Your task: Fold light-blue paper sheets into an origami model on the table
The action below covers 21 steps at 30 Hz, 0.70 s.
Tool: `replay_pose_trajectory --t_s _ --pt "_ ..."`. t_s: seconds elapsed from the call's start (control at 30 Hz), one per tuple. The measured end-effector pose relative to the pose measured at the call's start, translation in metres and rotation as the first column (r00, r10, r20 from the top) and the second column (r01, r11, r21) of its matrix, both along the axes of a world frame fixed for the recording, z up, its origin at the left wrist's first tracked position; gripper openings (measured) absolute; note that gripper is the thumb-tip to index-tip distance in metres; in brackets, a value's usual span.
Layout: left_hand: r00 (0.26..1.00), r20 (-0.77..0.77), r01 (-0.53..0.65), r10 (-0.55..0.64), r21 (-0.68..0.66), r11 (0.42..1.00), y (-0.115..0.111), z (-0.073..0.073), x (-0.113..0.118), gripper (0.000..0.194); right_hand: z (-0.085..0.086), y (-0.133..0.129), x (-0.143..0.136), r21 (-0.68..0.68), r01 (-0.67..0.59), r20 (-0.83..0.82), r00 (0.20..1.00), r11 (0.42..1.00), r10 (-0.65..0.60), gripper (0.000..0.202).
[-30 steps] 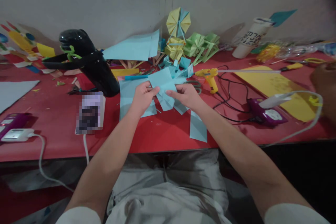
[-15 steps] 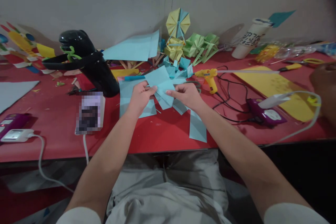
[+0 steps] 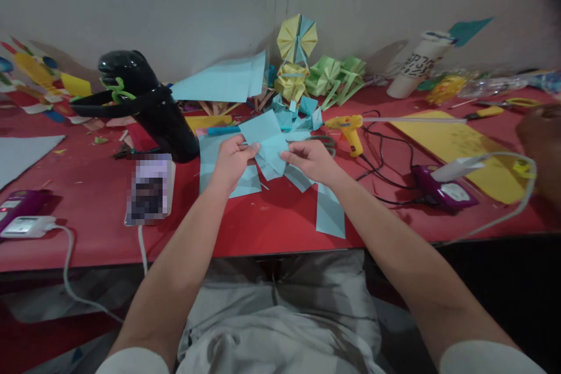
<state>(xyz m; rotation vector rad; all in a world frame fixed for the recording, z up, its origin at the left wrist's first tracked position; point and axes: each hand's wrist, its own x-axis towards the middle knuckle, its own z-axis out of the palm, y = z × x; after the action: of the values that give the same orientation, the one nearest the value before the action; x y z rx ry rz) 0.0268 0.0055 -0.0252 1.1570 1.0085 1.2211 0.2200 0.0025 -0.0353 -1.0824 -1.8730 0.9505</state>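
Note:
A light blue sheet of paper (image 3: 266, 139) with crease lines is held up above the red table, between my two hands. My left hand (image 3: 234, 162) pinches its left edge, thumb on top. At the right edge, my right hand (image 3: 312, 159) grips the same paper between thumb and curled fingers. Other light blue sheets lie beneath, and one loose blue piece (image 3: 330, 211) rests near the table's front edge. Just behind the held paper sit small folded blue paper pieces (image 3: 309, 106).
A yellow glue gun (image 3: 349, 131) lies to the right, its black cord running to a purple power block (image 3: 445, 188). On the left stand a black bottle (image 3: 153, 105) and a phone (image 3: 150, 189). Folded yellow paper (image 3: 297, 41) stands at the wall. Another person's hand (image 3: 543, 146) is far right.
The held paper has shifted and tilted slightly in my hands. My right hand has moved a little along its right edge; the things around look unchanged.

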Motion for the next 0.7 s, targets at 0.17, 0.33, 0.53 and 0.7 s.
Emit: replay_pose_trajectory --t_s 0.17,0.33,0.53,0.7 --pt "1.000 -0.019 0.008 -0.008 0.041 0.999 0.002 -0.008 -0.001 0.026 0.000 -0.001 0.000 -0.017 0.004 -0.020 1.000 1.000 -0.004 0.049" --pt "0.982 -0.154 -0.095 0.113 0.120 0.988 0.002 -0.011 -0.001 0.034 -0.001 -0.001 -0.001 -0.020 0.025 -0.041 0.999 0.999 -0.026 0.049" --pt "0.987 -0.156 -0.018 0.039 0.137 0.990 -0.007 0.003 0.005 0.029 -0.004 -0.001 -0.003 -0.033 0.040 -0.068 0.997 0.999 -0.042 0.046" --pt "0.991 -0.130 -0.018 0.035 0.132 0.991 -0.009 0.004 0.009 0.027 -0.009 0.000 -0.004 -0.071 0.042 -0.117 0.992 0.997 -0.050 0.044"
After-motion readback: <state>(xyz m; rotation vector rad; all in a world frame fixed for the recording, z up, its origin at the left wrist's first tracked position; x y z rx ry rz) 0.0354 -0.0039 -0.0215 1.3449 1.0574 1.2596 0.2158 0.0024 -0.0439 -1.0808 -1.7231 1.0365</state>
